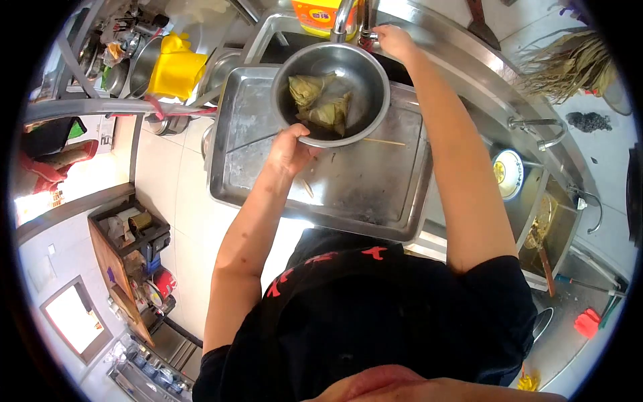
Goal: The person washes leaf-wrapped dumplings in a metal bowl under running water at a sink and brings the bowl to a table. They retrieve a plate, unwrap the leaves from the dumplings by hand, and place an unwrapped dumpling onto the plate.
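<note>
My left hand (291, 151) grips the near rim of a round steel bowl (379, 100), thumb over the edge. Inside the bowl lie two leaf-wrapped rice dumplings (329, 114), resting against each other. The bowl is held under the spout of a metal tap (341, 23) and over a large steel tray (375, 184). At the far side my right hand (396, 44) is closed on the tap's handle (372, 36). Whether water is running I cannot tell.
A yellow detergent jug (315, 15) stands behind the tap. Yellow rubber gloves (175, 67) hang at the left. A patterned bowl (508, 174) sits in the sink area at right, near a wooden-handled tool (546, 271). Dried leaves (569, 63) lie at the upper right.
</note>
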`<state>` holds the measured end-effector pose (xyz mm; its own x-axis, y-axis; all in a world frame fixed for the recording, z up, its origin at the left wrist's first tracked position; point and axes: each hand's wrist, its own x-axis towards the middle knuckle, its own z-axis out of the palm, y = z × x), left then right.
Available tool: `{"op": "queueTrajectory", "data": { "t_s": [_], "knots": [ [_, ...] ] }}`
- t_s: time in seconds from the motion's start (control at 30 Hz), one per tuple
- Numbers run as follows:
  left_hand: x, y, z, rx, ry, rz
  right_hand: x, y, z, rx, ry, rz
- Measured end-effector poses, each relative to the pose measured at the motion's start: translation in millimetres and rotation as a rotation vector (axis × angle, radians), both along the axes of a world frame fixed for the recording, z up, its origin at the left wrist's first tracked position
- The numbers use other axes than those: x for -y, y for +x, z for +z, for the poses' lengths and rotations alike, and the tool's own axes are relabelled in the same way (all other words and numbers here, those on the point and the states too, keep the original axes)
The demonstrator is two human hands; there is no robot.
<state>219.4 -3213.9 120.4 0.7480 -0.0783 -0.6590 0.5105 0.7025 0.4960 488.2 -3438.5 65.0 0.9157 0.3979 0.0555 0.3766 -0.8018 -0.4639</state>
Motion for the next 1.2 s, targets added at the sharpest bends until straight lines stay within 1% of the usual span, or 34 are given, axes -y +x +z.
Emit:
{"op": "queueTrajectory", "data": {
  "t_s": [0.03,0.13,0.23,0.33,0.4,0.43,0.53,0.57,0.67,0.7,0.73,0.8,0.83,0.87,0.93,1.03,1.1,1.17,1.2],
  "knots": [
    [0,0,-4,-0.025,-0.002,0.015,1,-7,3,-0.064,-0.020,-0.018],
    [1,4,-3,0.026,-0.039,-0.061,9,-30,-4,-0.222,-0.203,0.138],
    [8,2,-7,0.097,0.022,-0.044,0,-67,35,-0.060,0.233,-0.132],
    [16,1,5,0.001,0.107,-0.006,-21,-115,84,0.089,0.313,0.028],
    [21,-1,4,0.001,0.173,-0.023,-43,-135,82,0.026,0.070,0.194],
    [24,0,5,0.005,0.208,-0.033,-52,-141,75,-0.020,0.058,0.245],
    [31,-6,11,0.066,0.167,-0.057,-79,-144,41,-0.185,0.055,0.344],
    [30,-6,11,0.062,0.180,-0.051,-85,-145,39,-0.148,0.096,0.352],
    [25,-10,14,0.039,0.222,-0.020,-86,-136,43,-0.310,-0.084,0.326],
    [21,-11,16,0.049,0.238,-0.022,-86,-131,34,-0.287,-0.062,0.291],
    [17,-12,19,0.058,0.250,-0.023,-78,-132,31,-0.288,0.070,0.219],
    [17,-15,25,0.054,0.282,-0.008,-69,-122,26,-0.575,0.258,0.066],
    [18,-16,28,0.041,0.308,0.003,-74,-98,-44,-0.490,0.296,0.021],
    [19,-15,29,0.029,0.336,0.014,-71,-110,-10,-0.778,0.484,-0.033],
    [17,-16,26,0.048,0.323,0.034,-74,-122,2,-1.003,0.728,-0.166],
    [15,-14,24,0.032,0.307,0.030,-70,-131,31,-1.288,0.761,-0.126],
    [11,-14,24,0.041,0.292,0.002,-69,-138,47,-1.348,0.821,-0.190],
    [13,-14,27,0.023,0.306,0.015,-68,-138,47,-1.403,0.932,-0.238],
    [13,-13,29,0.016,0.314,0.023,-67,-136,43,-1.360,0.937,-0.165]
  ]
}}
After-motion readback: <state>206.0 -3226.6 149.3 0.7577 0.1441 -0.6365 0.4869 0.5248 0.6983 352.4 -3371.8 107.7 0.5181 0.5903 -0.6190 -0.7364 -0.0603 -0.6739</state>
